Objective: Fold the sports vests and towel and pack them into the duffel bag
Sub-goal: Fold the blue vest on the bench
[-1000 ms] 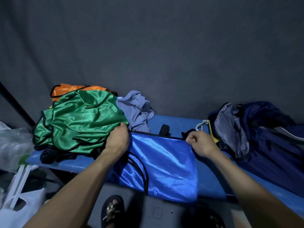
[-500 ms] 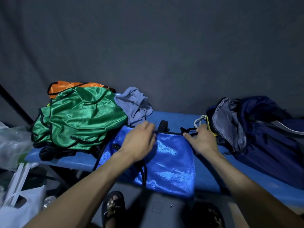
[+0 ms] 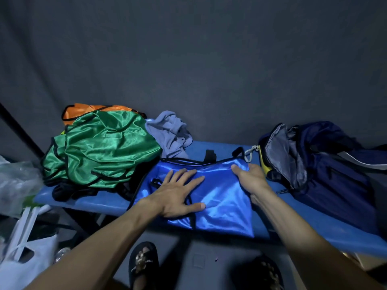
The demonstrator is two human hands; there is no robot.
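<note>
Step in hand: a person folds the blue vest [image 3: 217, 197] on the blue bench [image 3: 83, 200], the first of the vests by the look of it; nothing appears packed yet.
Left hand: the left hand [image 3: 178, 193] lies flat, fingers spread wide, pressing the satin down near the vest's middle.
Right hand: the right hand [image 3: 250, 178] pinches the vest's upper right corner, thumb on top, fingers tucked under the cloth.
Next move: probably carrying that corner across while the flat palm anchors the slippery fabric.
Blue vest: glossy, black-trimmed, its lower edge hanging over the bench front.
Waiting pile: a crumpled green vest [image 3: 104, 147] over an orange vest [image 3: 83, 109], with the grey-blue towel [image 3: 169, 132] bunched just beside them.
Duffel bag: the navy duffel bag [image 3: 318, 164] slumps at the right, mouth gaping, near the right hand.
</note>
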